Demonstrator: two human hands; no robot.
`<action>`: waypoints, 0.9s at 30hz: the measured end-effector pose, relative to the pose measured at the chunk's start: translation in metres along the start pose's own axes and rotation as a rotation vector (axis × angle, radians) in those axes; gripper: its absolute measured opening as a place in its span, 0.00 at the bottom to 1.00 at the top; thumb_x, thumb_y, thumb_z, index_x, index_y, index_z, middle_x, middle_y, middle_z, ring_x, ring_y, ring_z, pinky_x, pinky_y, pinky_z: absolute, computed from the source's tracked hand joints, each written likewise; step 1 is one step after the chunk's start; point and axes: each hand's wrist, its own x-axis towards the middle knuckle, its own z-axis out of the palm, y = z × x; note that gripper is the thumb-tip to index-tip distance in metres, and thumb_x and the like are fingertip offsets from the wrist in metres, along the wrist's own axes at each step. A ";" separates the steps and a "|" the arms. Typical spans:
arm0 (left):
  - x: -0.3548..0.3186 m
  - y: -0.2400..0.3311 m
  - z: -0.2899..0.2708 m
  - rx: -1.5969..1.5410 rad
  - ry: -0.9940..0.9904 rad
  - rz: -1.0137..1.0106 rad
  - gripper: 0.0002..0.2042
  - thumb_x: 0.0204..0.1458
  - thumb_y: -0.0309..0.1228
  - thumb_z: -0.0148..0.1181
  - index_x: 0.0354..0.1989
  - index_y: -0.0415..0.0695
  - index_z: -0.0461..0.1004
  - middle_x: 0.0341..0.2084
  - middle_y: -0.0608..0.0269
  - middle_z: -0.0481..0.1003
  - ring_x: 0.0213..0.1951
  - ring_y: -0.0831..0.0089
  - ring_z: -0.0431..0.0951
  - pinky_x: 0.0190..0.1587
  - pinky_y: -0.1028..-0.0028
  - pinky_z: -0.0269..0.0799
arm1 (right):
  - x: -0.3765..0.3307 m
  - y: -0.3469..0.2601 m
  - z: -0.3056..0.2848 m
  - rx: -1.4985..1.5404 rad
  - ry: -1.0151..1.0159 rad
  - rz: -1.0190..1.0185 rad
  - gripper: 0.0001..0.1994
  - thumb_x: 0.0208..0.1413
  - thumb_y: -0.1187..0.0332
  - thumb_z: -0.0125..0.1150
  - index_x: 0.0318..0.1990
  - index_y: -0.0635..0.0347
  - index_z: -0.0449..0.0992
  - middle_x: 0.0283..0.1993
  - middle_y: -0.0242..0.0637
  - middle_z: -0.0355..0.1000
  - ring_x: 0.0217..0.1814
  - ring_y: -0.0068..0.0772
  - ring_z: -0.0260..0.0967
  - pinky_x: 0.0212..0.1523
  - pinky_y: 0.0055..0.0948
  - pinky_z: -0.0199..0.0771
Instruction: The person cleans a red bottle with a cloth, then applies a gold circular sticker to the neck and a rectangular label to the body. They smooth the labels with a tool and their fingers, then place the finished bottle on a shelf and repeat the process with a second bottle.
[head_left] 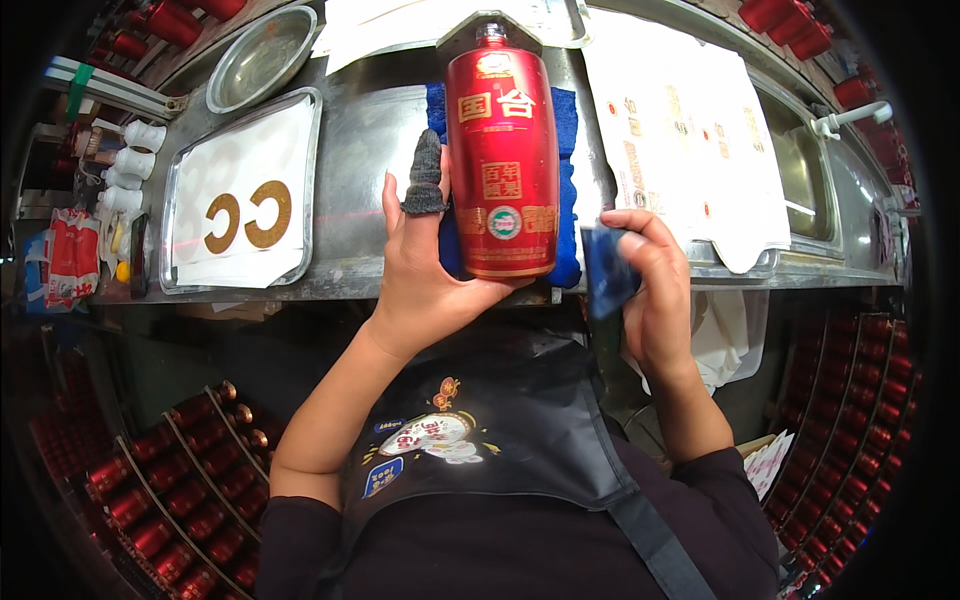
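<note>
A red bottle (502,160) with gold print lies on its back on a blue cloth (567,190), its neck pointing away from me. My left hand (425,240) grips it by the lower left side, thumb along the base and fingers up its flank. One finger of that hand wears a dark knitted cover (426,175). To the right of the bottle, my right hand (655,270) pinches a flat blue piece (608,268), blurred by motion, its exact kind unclear. The blue piece is apart from the bottle.
A metal tray (168,215) with white sheets and two gold C-shaped pieces (265,215) lies left. Behind it stands a steel bowl (262,60). Printed transfer sheets (690,140) cover the right side, beside a sink (810,170). Racked red bottles (185,495) flank me below the counter.
</note>
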 end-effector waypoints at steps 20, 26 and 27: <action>-0.002 -0.007 -0.006 0.029 -0.139 -0.032 0.57 0.42 0.36 0.79 0.73 0.34 0.40 0.64 0.46 0.69 0.68 0.58 0.67 0.72 0.60 0.44 | 0.018 0.030 0.021 -0.698 0.081 -0.721 0.10 0.58 0.76 0.63 0.46 0.66 0.74 0.40 0.37 0.72 0.40 0.26 0.70 0.44 0.23 0.71; -0.005 -0.015 -0.002 0.029 -0.113 -0.061 0.55 0.43 0.39 0.78 0.73 0.34 0.43 0.63 0.50 0.70 0.69 0.59 0.65 0.73 0.51 0.32 | 0.004 0.015 0.022 -0.668 0.074 -0.612 0.11 0.58 0.77 0.66 0.46 0.66 0.74 0.41 0.33 0.71 0.43 0.21 0.69 0.45 0.20 0.70; -0.004 -0.013 -0.003 0.045 -0.105 -0.069 0.54 0.43 0.38 0.78 0.73 0.34 0.44 0.63 0.50 0.70 0.68 0.59 0.66 0.73 0.49 0.31 | 0.009 0.023 0.020 -0.706 0.081 -0.621 0.11 0.58 0.77 0.65 0.46 0.67 0.73 0.40 0.33 0.71 0.42 0.22 0.69 0.44 0.20 0.70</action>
